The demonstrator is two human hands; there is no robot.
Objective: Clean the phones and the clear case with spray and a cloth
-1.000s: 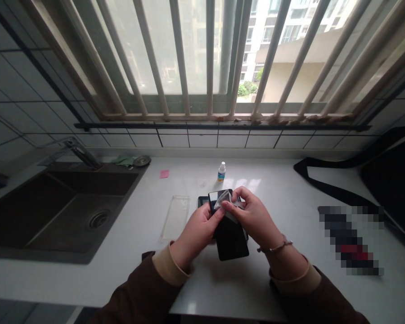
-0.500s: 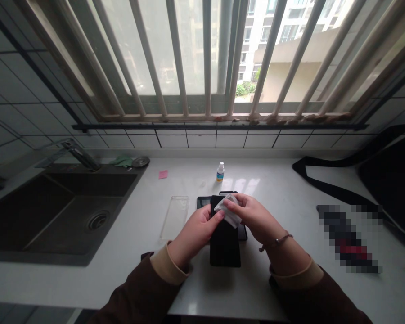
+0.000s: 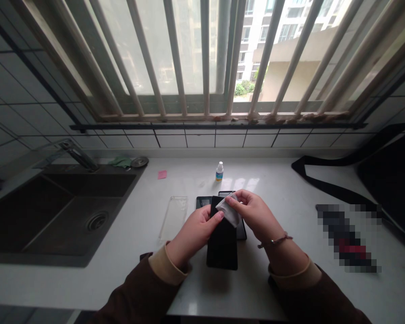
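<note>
We have the phone (image 3: 222,247) in front of us, black, lying lengthwise on the white counter (image 3: 256,290), its upper end under our hands. Our left hand (image 3: 194,236) closes narrowly around the phone's left edge, fingers and thumb holding it. Our right hand (image 3: 253,216) pinches a white wipe (image 3: 228,211) between thumb and fingertips, a tight grip with the wipe pressed against the phone's upper end. A bracelet (image 3: 275,241) circles the right wrist, and tan cuffs (image 3: 167,265) show under dark brown sleeves.

A dark flat device (image 3: 241,231) lies beneath the phone, showing on either side of it; we cannot tell if it is one piece or two. Left of the phone lies a clear case (image 3: 173,218). Beyond the phone stands a small bottle (image 3: 219,172) with a blue label, its writing too small to read. Further left of the phone are a pink note (image 3: 162,174), a green cloth (image 3: 120,162), a metal disc (image 3: 139,162) and a dark sink (image 3: 64,216) with a tap (image 3: 81,156). Right of the phone lie a black bag strap (image 3: 310,173) and a pixelated object (image 3: 347,238), nothing on it legible
</note>
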